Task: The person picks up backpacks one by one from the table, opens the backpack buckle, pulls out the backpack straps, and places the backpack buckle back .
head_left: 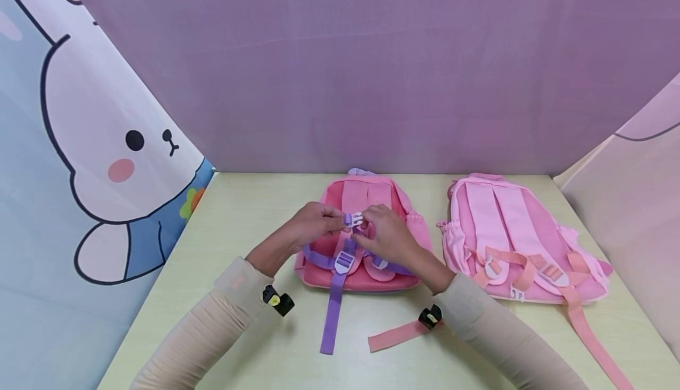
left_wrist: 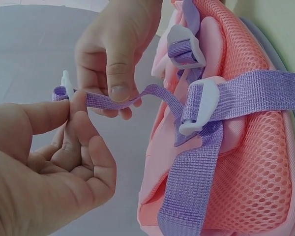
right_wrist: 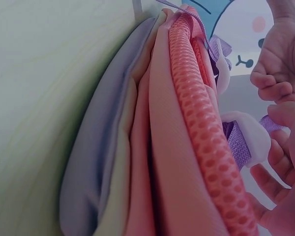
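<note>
A pink backpack (head_left: pixel 419 233) with purple webbing lies back side up on the table, its mesh back panel (left_wrist: pixel 255 157) facing the hands. Thumb and forefinger of my left hand (head_left: pixel 321 225) pinch a white pronged buckle (head_left: pixel 356 219) with purple webbing looped through it, held above the bag. From the buckle a purple strap (left_wrist: pixel 155 91) runs back to the bag. My right hand (head_left: pixel 390 233) pinches this strap beside the buckle, thumb on top. Below the hands, a white strap adjuster (head_left: pixel 344 262) carries a purple strap end (head_left: pixel 332 319) hanging onto the table.
To the right lies a second, lighter pink backpack (head_left: pixel 510 219) with salmon straps. One salmon strap end (head_left: pixel 395 337) stretches across the table (head_left: pixel 239 331) under the right forearm. A purple cloth wall (head_left: pixel 372 71) stands behind; a rabbit-print cloth (head_left: pixel 106 136) is at left.
</note>
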Available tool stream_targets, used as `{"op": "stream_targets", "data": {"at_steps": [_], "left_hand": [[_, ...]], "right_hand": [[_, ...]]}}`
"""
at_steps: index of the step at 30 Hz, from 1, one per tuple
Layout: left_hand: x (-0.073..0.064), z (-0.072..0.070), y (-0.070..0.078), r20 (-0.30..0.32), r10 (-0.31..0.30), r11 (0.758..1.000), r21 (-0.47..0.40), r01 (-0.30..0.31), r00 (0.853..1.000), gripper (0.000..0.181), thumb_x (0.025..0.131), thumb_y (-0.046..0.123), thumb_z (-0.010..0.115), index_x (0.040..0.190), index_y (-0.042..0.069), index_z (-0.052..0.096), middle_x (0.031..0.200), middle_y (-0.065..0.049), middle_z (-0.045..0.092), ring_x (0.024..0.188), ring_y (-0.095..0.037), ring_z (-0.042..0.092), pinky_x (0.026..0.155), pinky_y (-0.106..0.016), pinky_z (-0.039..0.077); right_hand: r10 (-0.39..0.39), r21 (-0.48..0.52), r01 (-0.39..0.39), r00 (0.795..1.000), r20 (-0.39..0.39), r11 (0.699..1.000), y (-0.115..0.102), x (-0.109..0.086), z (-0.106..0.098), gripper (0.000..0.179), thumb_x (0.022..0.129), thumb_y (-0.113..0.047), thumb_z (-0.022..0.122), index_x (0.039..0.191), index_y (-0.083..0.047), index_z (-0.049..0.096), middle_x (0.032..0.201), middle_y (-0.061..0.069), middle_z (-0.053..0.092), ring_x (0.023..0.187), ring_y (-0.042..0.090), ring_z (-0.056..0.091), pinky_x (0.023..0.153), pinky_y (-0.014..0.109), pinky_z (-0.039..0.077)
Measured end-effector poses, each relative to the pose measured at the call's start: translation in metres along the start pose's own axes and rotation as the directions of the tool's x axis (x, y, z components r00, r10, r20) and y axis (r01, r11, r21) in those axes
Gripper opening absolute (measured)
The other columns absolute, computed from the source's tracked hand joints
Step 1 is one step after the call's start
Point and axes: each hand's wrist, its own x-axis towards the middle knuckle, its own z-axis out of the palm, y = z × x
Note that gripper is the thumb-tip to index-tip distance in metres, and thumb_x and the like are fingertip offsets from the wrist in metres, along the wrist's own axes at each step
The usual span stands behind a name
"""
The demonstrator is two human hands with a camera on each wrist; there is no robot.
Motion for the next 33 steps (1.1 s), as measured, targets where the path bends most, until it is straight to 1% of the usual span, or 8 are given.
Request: {"op": "stream_targets", "data": {"at_steps": [4,10,16,21,27,33], "left_hand": [[-0.0001,-0.0003,0.0002,0.004,0.002,1.0,-0.005,-0.002,1.0,0.021,0.101,0.023,0.064,0.115,0.013,0.076,0.107,-0.005,0.073,0.094,-0.02,0.058,0.09,-0.041,0.053],[0.0009,-0.0007,-0.0005,0.013,0.013,1.0,-0.021,-0.013,1.0,0.022,0.102,0.022,0.063,0.116,0.011,0.075,0.107,-0.006,0.072,0.095,-0.02,0.06,0.094,-0.043,0.054],[0.0021,-0.0002,-0.0012,0.009,0.006,0.999,-0.035,-0.005,1.0,0.021,0.101,0.021,0.063,0.115,0.01,0.075,0.105,-0.006,0.072,0.092,-0.019,0.058,0.09,-0.042,0.053],[0.0013,-0.0001,-0.0002,0.006,-0.001,0.999,-0.034,0.001,1.0,0.022,0.101,0.021,0.063,0.116,0.01,0.075,0.105,-0.006,0.071,0.092,-0.019,0.058,0.092,-0.043,0.053],[0.0016,0.0001,-0.0002,-0.005,0.004,1.0,-0.028,-0.004,1.0,0.022,0.101,0.02,0.064,0.116,0.009,0.075,0.104,-0.006,0.07,0.092,-0.018,0.059,0.094,-0.046,0.053],[0.0021,0.0002,-0.0006,-0.007,0.005,1.0,-0.016,-0.005,1.0,0.021,0.1,0.021,0.065,0.115,0.01,0.075,0.105,-0.006,0.07,0.094,-0.02,0.06,0.097,-0.048,0.053]], "right_hand": [[-0.002,-0.009,0.002,1.0,-0.004,1.0,0.0002,-0.0003,0.0001,0.023,0.087,-0.026,0.08,0.089,-0.012,0.062,0.09,-0.001,0.062,0.085,0.015,0.051,0.073,0.028,0.043],[0.002,-0.016,-0.002,1.0,-0.003,1.0,0.0009,-0.0002,0.0006,0.023,0.087,-0.026,0.08,0.089,-0.013,0.062,0.089,-0.001,0.062,0.085,0.015,0.05,0.074,0.028,0.044],[0.013,0.005,-0.013,1.0,0.001,1.0,0.0008,-0.0002,-0.0008,0.022,0.087,-0.026,0.08,0.091,-0.013,0.063,0.092,-0.001,0.062,0.087,0.015,0.051,0.074,0.029,0.045],[0.012,0.029,-0.012,1.0,-0.002,1.0,0.0002,-0.0003,-0.0024,0.023,0.087,-0.026,0.08,0.092,-0.013,0.062,0.095,0.0,0.063,0.087,0.015,0.051,0.074,0.028,0.045],[-0.011,0.055,0.012,1.0,-0.016,0.998,-0.0015,0.0006,-0.0049,0.024,0.087,-0.025,0.08,0.101,-0.011,0.067,0.096,0.0,0.064,0.089,0.015,0.053,0.075,0.029,0.047],[-0.008,0.066,0.009,1.0,-0.014,0.998,-0.0016,0.0008,-0.0066,0.027,0.088,-0.025,0.08,0.108,-0.011,0.069,0.1,0.001,0.066,0.092,0.015,0.055,0.078,0.03,0.05]]}}
